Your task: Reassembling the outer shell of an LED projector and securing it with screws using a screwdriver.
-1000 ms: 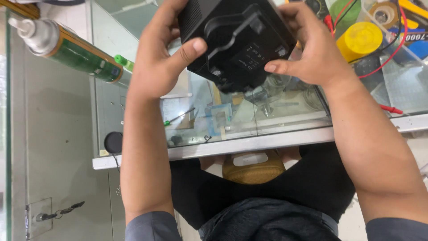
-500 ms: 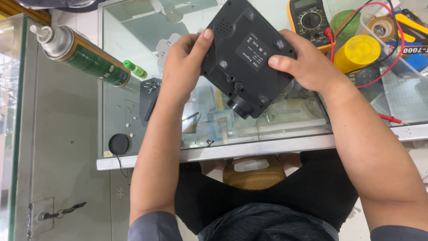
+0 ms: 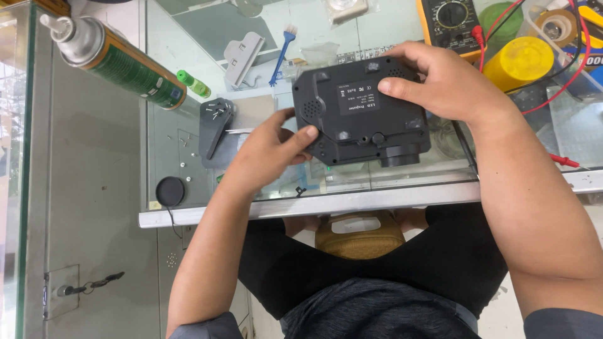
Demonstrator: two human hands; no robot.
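A small black box-shaped projector [image 3: 361,113] lies bottom side up on the glass counter [image 3: 301,204], its label and round lens tube facing me. My left hand [image 3: 270,150] grips its left edge with thumb and fingers. My right hand [image 3: 443,78] lies over its upper right corner and holds it there.
A green spray can [image 3: 116,59] leans at the upper left. A grey plastic part with screws [image 3: 213,125] and a black round cap [image 3: 169,190] lie left of the projector. A multimeter [image 3: 452,22] with red leads, a yellow roll [image 3: 518,59] and a blue brush [image 3: 281,53] sit behind.
The projector has come down from in front of the camera and turned flat, bottom up, onto the glass. Both hands moved down with it.
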